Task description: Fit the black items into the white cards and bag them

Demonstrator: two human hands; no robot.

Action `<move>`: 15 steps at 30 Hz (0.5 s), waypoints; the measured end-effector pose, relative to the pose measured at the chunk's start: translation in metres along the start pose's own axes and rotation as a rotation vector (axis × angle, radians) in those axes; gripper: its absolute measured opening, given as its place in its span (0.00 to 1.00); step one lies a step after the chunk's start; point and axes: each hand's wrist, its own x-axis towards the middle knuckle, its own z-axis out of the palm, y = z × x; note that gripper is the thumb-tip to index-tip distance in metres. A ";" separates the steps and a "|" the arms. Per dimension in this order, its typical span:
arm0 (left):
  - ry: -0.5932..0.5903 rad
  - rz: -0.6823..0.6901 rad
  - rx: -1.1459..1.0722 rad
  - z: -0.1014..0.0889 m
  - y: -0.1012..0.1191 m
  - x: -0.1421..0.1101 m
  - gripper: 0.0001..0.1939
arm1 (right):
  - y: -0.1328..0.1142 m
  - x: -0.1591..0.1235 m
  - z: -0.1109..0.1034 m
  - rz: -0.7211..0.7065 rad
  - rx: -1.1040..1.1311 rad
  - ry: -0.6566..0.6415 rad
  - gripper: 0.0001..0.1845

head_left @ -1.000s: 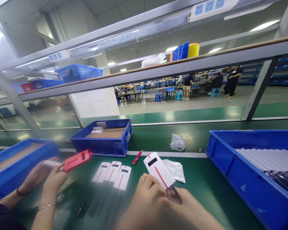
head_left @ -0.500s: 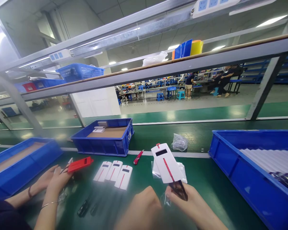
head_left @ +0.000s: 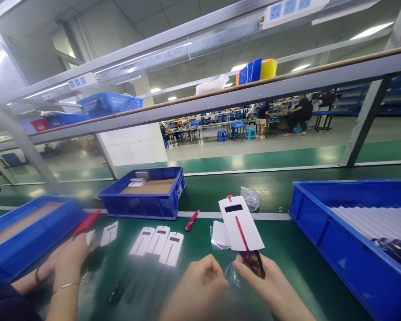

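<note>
My right hand (head_left: pixel 265 278) is closed around the dark lower part of a flat white device (head_left: pixel 242 227). The device is tilted upright, with a black window near its top and a red stripe down its middle. To the left, my left hand (head_left: pixel 198 285) is curled with fingertips together; what they hold, if anything, is hidden. Clear plastic film (head_left: pixel 232 274) lies between my hands. Behind the device, a white piece in a clear bag (head_left: pixel 220 235) rests on the green table (head_left: pixel 280 254). Further left are several similar white devices (head_left: pixel 172 248) with red stripes.
A red cutter (head_left: pixel 192 220) lies behind the white devices. Blue bins stand at right (head_left: pixel 341 254), back (head_left: pixel 140 203) and left (head_left: pixel 30 236). At left, a co-worker's hands (head_left: pixel 70 252) are near a red piece (head_left: pixel 87 223). Overhead runs a shelf (head_left: pixel 200 100).
My right hand has shifted slightly right with the white device. The co-worker's red piece has moved left toward the bin, and a white piece now shows on the table beside it.
</note>
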 end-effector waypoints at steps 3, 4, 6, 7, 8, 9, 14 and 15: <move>0.106 0.057 0.047 0.002 0.001 0.000 0.13 | 0.001 0.000 -0.003 0.042 0.030 0.016 0.17; 0.141 0.076 0.066 0.002 0.001 0.001 0.13 | 0.002 0.000 -0.005 0.066 0.034 -0.016 0.16; 0.177 0.093 0.112 0.001 0.003 0.002 0.12 | 0.004 0.001 -0.008 0.102 0.029 -0.132 0.15; 0.175 0.095 0.136 0.001 0.004 0.002 0.12 | 0.004 0.002 -0.010 0.113 0.021 -0.201 0.14; 0.165 0.098 0.157 0.000 0.006 0.002 0.12 | 0.003 0.003 -0.011 0.117 0.015 -0.269 0.12; 0.147 0.107 0.172 0.000 0.008 0.002 0.11 | 0.002 0.003 -0.012 0.115 0.016 -0.325 0.10; 0.094 0.203 0.165 0.001 0.015 0.001 0.10 | -0.010 -0.001 -0.008 0.086 -0.017 -0.456 0.04; 0.096 0.211 0.162 0.001 0.014 0.001 0.11 | -0.010 -0.003 -0.007 0.079 -0.039 -0.456 0.04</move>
